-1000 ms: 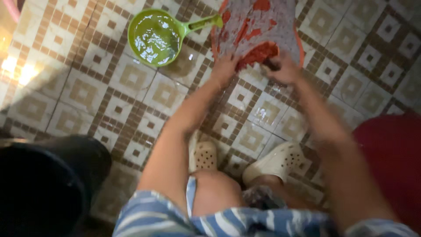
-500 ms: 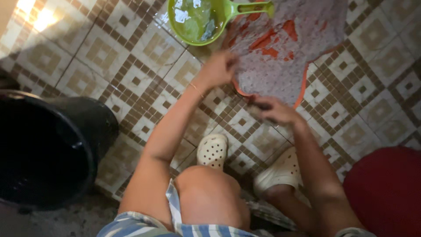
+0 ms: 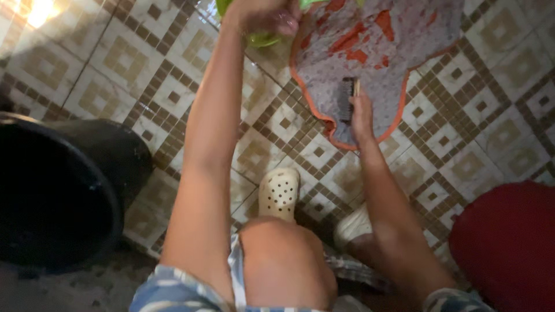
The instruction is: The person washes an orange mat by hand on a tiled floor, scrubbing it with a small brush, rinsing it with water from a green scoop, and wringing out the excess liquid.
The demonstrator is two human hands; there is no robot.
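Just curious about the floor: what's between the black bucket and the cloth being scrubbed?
In the head view, patterned tile floor and the left forearm lie between black bucket and cloth.

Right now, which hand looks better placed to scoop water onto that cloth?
Probably the left hand: it already grips the green dipper beside the grey, orange-edged cloth. The right hand is busy with a scrubbing brush resting on the cloth.

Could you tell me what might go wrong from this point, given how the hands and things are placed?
The left hand grips the green dipper at the frame's top edge; if tipped, it could splash beyond the mat. The tiled floor looks wet and glossy, so the clogs might slip. The right hand holds the brush by one end, so it may twist loose under pressure.
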